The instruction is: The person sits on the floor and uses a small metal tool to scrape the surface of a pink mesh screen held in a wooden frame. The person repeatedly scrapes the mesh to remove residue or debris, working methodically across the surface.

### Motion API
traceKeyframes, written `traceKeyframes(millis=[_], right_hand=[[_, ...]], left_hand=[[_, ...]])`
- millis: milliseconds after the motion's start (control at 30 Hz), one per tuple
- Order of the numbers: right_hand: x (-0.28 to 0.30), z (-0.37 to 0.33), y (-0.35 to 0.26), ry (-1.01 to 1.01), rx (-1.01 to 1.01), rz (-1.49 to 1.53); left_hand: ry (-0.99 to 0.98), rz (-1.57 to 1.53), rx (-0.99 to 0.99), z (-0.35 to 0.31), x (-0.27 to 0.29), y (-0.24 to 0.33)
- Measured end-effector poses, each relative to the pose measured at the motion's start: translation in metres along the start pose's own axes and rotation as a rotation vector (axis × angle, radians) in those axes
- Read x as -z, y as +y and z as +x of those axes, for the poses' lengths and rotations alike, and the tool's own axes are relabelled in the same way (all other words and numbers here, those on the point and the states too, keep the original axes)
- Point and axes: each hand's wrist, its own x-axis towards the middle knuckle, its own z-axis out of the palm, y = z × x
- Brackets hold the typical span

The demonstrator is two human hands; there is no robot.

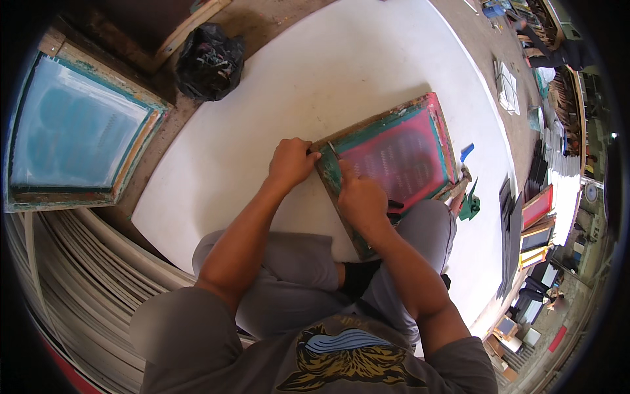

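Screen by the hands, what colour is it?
The screen is pink with a purplish middle and teal edges, in the head view.

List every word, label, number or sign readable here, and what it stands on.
Pink-meshed screen: faint rows of marks, too blurred to read.
Blue-meshed screen: faint marks, unreadable.
Grey shirt: lettering above its print, too blurred to quote.
Background, right: any text is too small.

Passage runs over the white sheet (341,59) beyond the screen-printing frame (394,157); crossed legs (285,259) block the near side.
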Motion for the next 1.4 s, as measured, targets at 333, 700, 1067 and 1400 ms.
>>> traceKeyframes(millis=[333, 700, 1067, 1400], right_hand=[[-0.014, -0.004, 0.015, 0.023, -0.044, 0.332], [-0.037, -0.006, 0.035, 0.067, -0.001, 0.485], [-0.016, -0.005, 0.037, 0.034, 0.018, 0.455], [0.001, 0.005, 0.043, -0.332, -0.446, 1.215]], left_hand=[[0.037, -0.034, -0.007, 0.001, -0.001, -0.003], [0.023, -0.051, 0.005, 0.001, 0.001, -0.003], [-0.053, -0.125, 0.059, 0.002, 0.012, 0.001], [-0.012, -0.109, 0.046, 0.003, 0.006, -0.006]])
